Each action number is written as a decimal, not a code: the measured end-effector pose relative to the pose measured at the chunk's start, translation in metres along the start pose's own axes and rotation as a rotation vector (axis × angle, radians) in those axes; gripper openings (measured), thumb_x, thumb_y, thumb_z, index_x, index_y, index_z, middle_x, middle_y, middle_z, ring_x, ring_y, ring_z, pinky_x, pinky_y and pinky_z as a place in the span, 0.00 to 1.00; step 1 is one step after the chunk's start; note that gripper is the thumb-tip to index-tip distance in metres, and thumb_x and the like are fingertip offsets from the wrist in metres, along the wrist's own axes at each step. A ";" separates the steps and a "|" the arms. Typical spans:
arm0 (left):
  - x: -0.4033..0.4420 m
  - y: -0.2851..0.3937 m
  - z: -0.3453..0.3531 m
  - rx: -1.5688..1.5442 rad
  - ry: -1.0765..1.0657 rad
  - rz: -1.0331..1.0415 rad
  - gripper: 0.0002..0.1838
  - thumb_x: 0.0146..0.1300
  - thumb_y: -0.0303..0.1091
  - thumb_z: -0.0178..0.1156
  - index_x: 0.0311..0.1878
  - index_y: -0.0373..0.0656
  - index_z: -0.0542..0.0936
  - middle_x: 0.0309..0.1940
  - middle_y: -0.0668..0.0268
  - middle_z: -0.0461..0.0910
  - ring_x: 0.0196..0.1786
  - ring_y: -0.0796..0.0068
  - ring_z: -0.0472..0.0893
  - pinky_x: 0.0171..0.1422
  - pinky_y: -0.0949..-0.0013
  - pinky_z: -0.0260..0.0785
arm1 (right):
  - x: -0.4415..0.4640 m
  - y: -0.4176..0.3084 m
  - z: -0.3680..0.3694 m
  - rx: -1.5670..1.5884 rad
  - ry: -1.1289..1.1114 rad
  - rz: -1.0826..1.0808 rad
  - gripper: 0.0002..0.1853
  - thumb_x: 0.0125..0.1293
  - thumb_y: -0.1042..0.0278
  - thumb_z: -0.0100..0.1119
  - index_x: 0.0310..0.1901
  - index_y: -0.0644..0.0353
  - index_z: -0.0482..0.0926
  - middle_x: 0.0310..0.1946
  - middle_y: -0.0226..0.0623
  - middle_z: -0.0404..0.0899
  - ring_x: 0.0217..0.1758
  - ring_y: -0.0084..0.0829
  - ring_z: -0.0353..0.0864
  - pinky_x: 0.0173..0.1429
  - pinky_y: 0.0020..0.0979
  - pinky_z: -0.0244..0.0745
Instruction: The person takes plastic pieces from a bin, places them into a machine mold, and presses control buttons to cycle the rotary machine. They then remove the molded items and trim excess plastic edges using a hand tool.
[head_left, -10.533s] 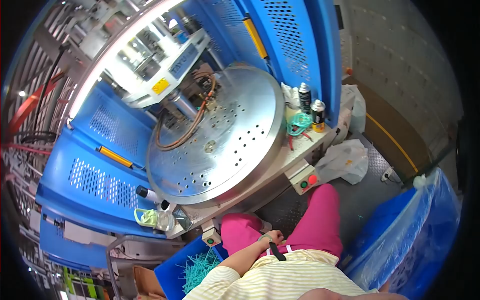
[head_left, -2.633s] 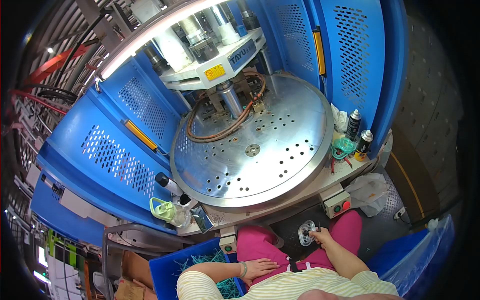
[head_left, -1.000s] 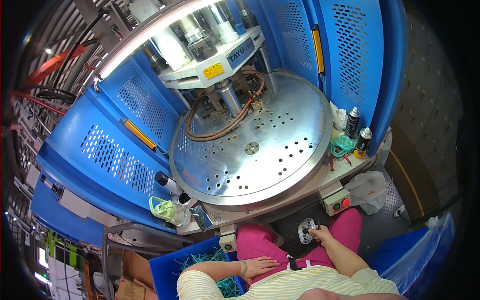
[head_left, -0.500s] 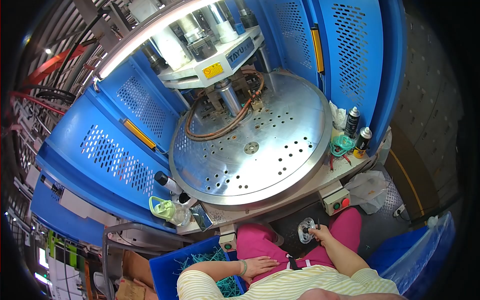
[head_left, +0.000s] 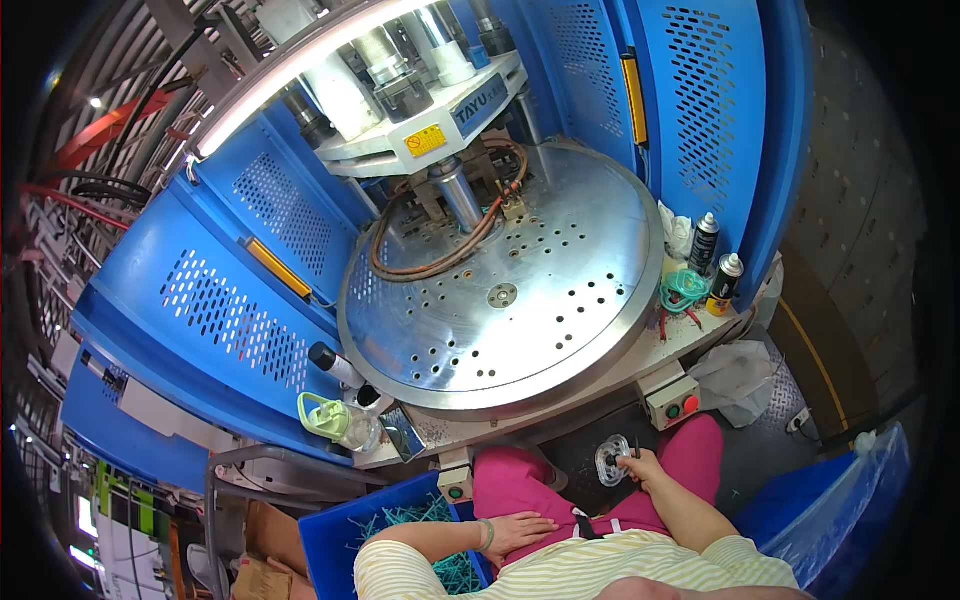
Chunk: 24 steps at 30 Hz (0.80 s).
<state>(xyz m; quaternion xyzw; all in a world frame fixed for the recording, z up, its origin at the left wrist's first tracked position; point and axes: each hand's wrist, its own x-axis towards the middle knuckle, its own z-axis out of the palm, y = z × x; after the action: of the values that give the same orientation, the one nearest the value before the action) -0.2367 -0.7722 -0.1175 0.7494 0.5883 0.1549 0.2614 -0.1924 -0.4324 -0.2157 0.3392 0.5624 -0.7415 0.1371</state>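
My left hand [head_left: 525,533] lies flat on the left thigh of my pink trousers [head_left: 512,492], fingers stretched out and holding nothing. A green band circles its wrist. Between my knees, my right hand [head_left: 645,468] is closed around a dark, handle-like part of a round clear object [head_left: 610,461]; its exact kind is too small to make out. In front of me is a large round metal table [head_left: 500,345] with many holes. A control box [head_left: 672,402] with red and green buttons sits just above my right knee.
Blue perforated guards [head_left: 240,320] flank the machine. Two spray cans [head_left: 722,284] and a coil of green cord [head_left: 685,288] stand at right. A green-lidded bottle [head_left: 340,420] and a phone-like dark slab [head_left: 403,434] lie at left. A blue bin [head_left: 325,535] holds teal pieces.
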 end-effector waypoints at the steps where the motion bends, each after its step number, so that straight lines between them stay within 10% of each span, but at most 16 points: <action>1: 0.000 -0.001 0.001 0.000 0.000 0.000 0.56 0.32 0.57 0.68 0.61 0.30 0.58 0.69 0.43 0.49 0.72 0.49 0.51 0.73 0.49 0.43 | 0.000 0.000 0.000 -0.003 0.003 0.004 0.06 0.54 0.67 0.65 0.28 0.56 0.77 0.19 0.28 0.76 0.12 0.16 0.62 0.14 0.20 0.51; 16: 0.020 0.004 -0.034 0.017 -0.191 -0.048 0.53 0.34 0.53 0.68 0.63 0.33 0.58 0.69 0.46 0.50 0.72 0.52 0.52 0.71 0.46 0.47 | -0.001 -0.001 -0.001 -0.012 0.022 0.023 0.07 0.53 0.66 0.66 0.30 0.57 0.79 0.18 0.27 0.74 0.13 0.16 0.62 0.15 0.21 0.53; 19: 0.078 0.034 -0.131 -0.119 -0.772 -0.732 0.36 0.49 0.47 0.64 0.61 0.41 0.67 0.61 0.53 0.66 0.60 0.57 0.71 0.62 0.55 0.64 | -0.001 -0.003 0.000 -0.034 0.013 0.024 0.07 0.53 0.66 0.66 0.30 0.57 0.79 0.18 0.27 0.73 0.13 0.17 0.62 0.15 0.21 0.52; 20: 0.094 0.047 -0.168 0.057 -0.681 -0.685 0.31 0.52 0.45 0.62 0.58 0.42 0.70 0.59 0.54 0.69 0.57 0.57 0.74 0.58 0.58 0.68 | 0.000 -0.002 0.000 -0.038 0.014 0.017 0.07 0.53 0.67 0.66 0.30 0.57 0.79 0.17 0.27 0.73 0.13 0.17 0.62 0.15 0.21 0.52; 22: 0.100 0.060 -0.207 -0.045 0.478 -0.233 0.29 0.52 0.36 0.65 0.58 0.43 0.70 0.59 0.53 0.68 0.54 0.54 0.74 0.54 0.60 0.71 | 0.008 0.006 0.000 -0.030 0.013 0.012 0.07 0.52 0.67 0.67 0.30 0.57 0.78 0.16 0.27 0.72 0.12 0.17 0.62 0.15 0.21 0.52; 24: 0.102 0.104 -0.269 -0.341 0.742 -0.133 0.30 0.53 0.38 0.66 0.59 0.42 0.69 0.58 0.54 0.69 0.46 0.67 0.78 0.41 0.71 0.72 | 0.008 0.008 0.000 -0.015 0.015 0.004 0.07 0.52 0.67 0.67 0.30 0.57 0.78 0.15 0.27 0.71 0.11 0.17 0.61 0.14 0.21 0.51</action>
<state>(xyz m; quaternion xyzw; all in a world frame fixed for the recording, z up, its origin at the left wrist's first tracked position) -0.2722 -0.6354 0.1537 0.5488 0.6558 0.4926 0.1616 -0.1941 -0.4335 -0.2268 0.3448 0.5682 -0.7346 0.1367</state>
